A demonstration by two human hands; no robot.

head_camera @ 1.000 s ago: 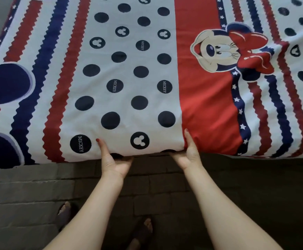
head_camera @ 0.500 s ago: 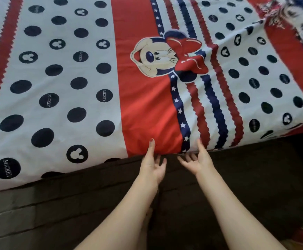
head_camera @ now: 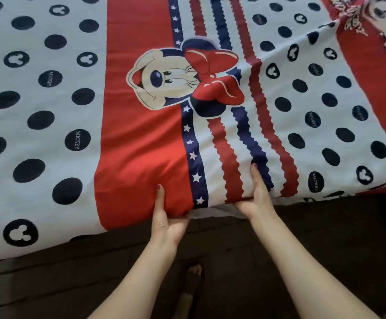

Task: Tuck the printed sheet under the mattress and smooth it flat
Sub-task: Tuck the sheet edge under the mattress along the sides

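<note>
The printed sheet (head_camera: 139,143) covers the mattress: white with navy dots, a red band, zigzag stripes and a cartoon mouse face with a red bow. My left hand (head_camera: 168,217) grips the near edge at the red band, thumb on top, fingers hidden underneath. My right hand (head_camera: 257,195) grips the same edge at the striped part, thumb lying on the navy zigzag, fingers tucked under. Between my hands the edge is lifted a little, and a pale strip of mattress (head_camera: 224,209) shows below it.
A dark brick-patterned floor (head_camera: 314,249) runs along the bed's near side. My foot (head_camera: 193,282) stands on it between my forearms. At the far right the sheet slopes down and wrinkles toward a corner (head_camera: 357,26).
I have shifted right along the bed edge. Both hands left the dotted part, opened briefly, and now grip the edge at the red band and stripes, lifting it slightly.
</note>
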